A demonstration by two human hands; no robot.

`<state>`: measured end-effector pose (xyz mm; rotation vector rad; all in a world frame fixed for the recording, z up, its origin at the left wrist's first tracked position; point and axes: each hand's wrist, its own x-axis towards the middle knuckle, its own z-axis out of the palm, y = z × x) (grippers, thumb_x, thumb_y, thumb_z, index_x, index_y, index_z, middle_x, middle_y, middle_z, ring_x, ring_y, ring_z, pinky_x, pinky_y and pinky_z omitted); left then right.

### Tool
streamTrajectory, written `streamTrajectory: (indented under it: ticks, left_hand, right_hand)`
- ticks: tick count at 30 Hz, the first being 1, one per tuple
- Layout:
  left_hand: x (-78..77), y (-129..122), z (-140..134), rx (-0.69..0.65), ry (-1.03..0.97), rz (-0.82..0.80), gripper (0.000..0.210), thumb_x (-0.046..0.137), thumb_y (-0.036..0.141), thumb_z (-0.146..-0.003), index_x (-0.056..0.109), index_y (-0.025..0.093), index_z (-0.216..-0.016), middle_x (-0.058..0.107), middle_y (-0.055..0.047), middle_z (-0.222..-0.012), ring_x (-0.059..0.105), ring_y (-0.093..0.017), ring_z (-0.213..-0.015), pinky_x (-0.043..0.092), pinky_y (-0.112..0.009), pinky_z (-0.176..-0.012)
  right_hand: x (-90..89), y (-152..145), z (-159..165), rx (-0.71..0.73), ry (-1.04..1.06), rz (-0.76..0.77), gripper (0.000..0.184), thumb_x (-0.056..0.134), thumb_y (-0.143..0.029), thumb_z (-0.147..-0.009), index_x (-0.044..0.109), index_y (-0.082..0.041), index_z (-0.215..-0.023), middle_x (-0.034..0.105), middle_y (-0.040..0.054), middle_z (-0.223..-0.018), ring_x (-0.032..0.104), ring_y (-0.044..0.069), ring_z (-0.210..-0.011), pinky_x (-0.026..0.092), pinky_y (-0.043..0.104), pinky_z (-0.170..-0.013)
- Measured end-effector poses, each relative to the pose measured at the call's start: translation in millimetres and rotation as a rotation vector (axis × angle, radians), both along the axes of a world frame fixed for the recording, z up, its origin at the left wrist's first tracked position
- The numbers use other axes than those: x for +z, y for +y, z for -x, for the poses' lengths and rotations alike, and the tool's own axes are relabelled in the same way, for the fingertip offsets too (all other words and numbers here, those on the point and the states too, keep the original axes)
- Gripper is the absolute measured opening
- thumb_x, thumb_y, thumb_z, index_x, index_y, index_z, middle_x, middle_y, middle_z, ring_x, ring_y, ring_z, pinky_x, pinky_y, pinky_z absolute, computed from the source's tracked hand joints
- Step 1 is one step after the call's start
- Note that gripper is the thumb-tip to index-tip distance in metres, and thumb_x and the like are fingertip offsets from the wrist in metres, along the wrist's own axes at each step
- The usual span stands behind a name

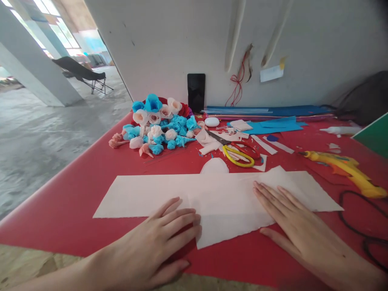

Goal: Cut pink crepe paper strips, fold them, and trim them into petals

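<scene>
A long strip of pale crepe paper [142,190] lies flat across the red table, and a folded or second piece [224,218] slants over its middle and right. My left hand [169,238] rests with fingers spread at the left edge of the slanted piece. Over on the right, my right hand [287,218] lies flat on the paper, fingers stretched out and thumb apart. A pale rounded paper piece [215,165] shows behind the strip's far edge, partly hidden by it. Neither hand grips anything.
Beyond the paper are scissors [239,155] among paper scraps, blue and pale paper flowers [160,127], a phone [196,93] leaning on the wall, and blue paper [273,125]. A yellow glue gun [348,167] with a dark cord lies at right on the red table [60,202].
</scene>
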<state>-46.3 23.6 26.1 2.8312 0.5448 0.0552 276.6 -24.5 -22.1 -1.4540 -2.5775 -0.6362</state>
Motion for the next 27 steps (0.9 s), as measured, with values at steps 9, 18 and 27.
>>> streamTrajectory:
  ticks: [9, 18, 27]
  left_hand:
    - [4.6, -0.1, -2.4, -0.009, 0.002, -0.032, 0.042, 0.05, 0.023, -0.082, 0.047, 0.018, -0.124, 0.056, -0.008, -0.124, 0.048, -0.023, -0.12, 0.028, -0.048, -0.11]
    - [5.7, -0.3, -2.1, 0.0, 0.011, -0.002, 0.042, 0.05, 0.022, -0.082, 0.047, 0.019, -0.124, 0.055, -0.006, -0.125, 0.047, -0.022, -0.121, 0.024, -0.046, -0.112]
    - [3.1, -0.2, -1.1, 0.006, 0.004, 0.01, 0.04, 0.047, 0.024, -0.086, 0.045, 0.02, -0.126, 0.054, -0.004, -0.127, 0.044, -0.02, -0.123, 0.02, -0.045, -0.114]
  right_hand:
    - [-2.6, 7.5, -38.3, -0.158, 0.103, 0.025, 0.07, 0.033, -0.052, -0.088, 0.026, -0.009, -0.142, 0.048, 0.0146, -0.134, 0.049, 0.032, -0.12, 0.046, 0.05, -0.094]
    - [-5.1, 9.7, -49.8, -0.299, 0.215, 0.213, 0.078, 0.024, -0.061, -0.085, 0.041, -0.003, -0.134, 0.044, 0.0178, -0.136, 0.037, 0.038, -0.126, 0.037, 0.059, -0.099]
    - [0.6, 10.2, -57.4, -0.456, 0.325, 0.425, 0.079, 0.025, -0.067, -0.081, 0.027, -0.018, -0.143, 0.029, 0.0054, -0.146, 0.023, 0.034, -0.133, 0.034, 0.058, -0.101]
